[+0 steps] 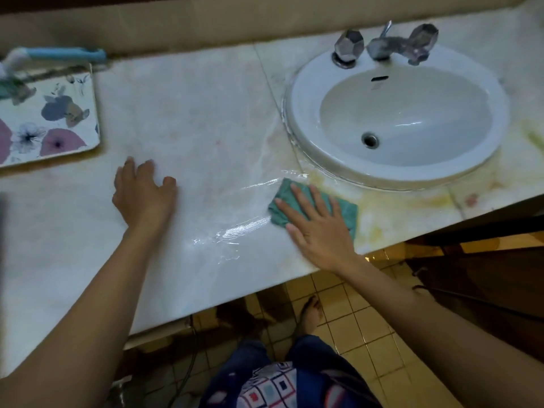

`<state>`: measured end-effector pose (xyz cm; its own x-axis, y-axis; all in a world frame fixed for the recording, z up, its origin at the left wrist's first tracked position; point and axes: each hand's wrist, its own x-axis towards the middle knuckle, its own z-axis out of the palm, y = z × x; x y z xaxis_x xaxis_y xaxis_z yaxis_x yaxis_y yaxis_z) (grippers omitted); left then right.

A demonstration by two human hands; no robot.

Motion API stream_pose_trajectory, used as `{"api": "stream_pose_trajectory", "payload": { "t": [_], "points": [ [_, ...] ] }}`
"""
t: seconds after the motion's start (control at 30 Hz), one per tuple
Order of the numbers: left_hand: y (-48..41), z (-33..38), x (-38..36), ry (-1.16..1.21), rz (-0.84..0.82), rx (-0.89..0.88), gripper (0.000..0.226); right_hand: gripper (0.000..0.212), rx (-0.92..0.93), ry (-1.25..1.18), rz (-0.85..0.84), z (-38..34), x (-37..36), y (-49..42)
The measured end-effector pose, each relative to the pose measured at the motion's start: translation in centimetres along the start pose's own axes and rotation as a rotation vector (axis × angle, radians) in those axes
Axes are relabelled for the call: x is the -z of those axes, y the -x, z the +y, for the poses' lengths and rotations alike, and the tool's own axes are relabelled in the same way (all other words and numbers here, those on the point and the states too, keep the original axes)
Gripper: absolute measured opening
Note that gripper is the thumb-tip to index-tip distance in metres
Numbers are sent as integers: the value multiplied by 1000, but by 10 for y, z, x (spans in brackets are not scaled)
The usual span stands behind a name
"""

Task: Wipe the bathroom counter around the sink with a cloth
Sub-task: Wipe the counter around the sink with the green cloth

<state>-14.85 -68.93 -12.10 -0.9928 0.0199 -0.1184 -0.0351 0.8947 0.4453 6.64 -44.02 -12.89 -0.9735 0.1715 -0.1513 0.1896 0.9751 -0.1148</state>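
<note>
at the centre right of the frame, just below the lower-left edge of the sink, the right hand is pressing a green cloth flat against the counter. its fingers are lying straight and spread over the cloth, not gripping it. the palm is bearing down, apparently so that the whole pad of cloth is meeting the stone as it slides. the cloth is sitting folded into a small pad on the front part of the counter, near the sink rim but not touching it.

at the centre left, the left hand is resting on bare counter, well apart from the cloth. its fingers are relaxed, the tips slightly bent onto the surface, holding nothing. it appears to be serving as a brace while the person is leaning in.

wet streaks are shining to the left of the cloth, and water is standing along the sink's left rim, so this stretch is judged to be under treatment. yellow stains are showing to the right of the cloth, below the sink and toward the right of the frame. that part is judged outstanding.

at the upper left, a flowered tray and a blue-handled brush are sitting apart from the wet zone. the taps are standing at the top right behind the basin; whether the counter around them has been wiped cannot be told.
</note>
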Motion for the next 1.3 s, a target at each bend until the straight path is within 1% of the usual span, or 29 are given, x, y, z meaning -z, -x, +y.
{"api": "stream_pose_trajectory", "payload": {
  "t": [0.07, 0.13, 0.17, 0.23, 0.37, 0.53, 0.67, 0.73, 0.83, 0.97, 1.07, 1.17, 1.23, 1.3],
  "points": [
    [12, 16, -5, 73, 43, -63, 50, 52, -94, -49, -5, 2, 2, 0],
    [19, 34, -17, 122, 17, -153, 49, 53, -155, -115, 8, -14, 2, -5],
    [20, 42, -23, 133, -11, -165, 49, 53, -159, -141, 19, -23, 2, -11],
    [21, 52, -35, 107, -30, -134, 48, 54, -116, -147, 42, -41, -1, -30],
    [26, 58, -51, -30, 58, -147, 45, 53, -70, -187, 78, -67, -1, -85],
    [26, 59, -53, -41, 97, -141, 43, 53, -168, -225, 56, -85, 10, -161],
    [26, 60, -55, -46, 114, -152, 41, 52, -209, -243, 63, -73, 12, -179],
    [25, 61, -55, -51, 116, -143, 41, 52, -210, -220, 75, -62, 9, -165],
    [27, 63, -54, -58, 117, -146, 40, 52, -200, -186, 107, -37, 7, -119],
    [31, 65, -52, -26, 125, -144, 40, 53, -143, -164, 78, 10, 4, -41],
    [34, 67, -51, -12, 132, -141, 40, 53, -135, -114, 51, 52, 2, 12],
    [33, 68, -52, -45, 108, -143, 40, 52, -215, -108, 68, 96, -1, 59],
    [31, 77, -51, -56, 79, -69, 41, 52, -307, -132, 84, 124, -1, 79],
    [41, 100, -53, -4, 69, 6, 41, 54, -411, -167, 100, 143, 0, 89]
  ]
}}
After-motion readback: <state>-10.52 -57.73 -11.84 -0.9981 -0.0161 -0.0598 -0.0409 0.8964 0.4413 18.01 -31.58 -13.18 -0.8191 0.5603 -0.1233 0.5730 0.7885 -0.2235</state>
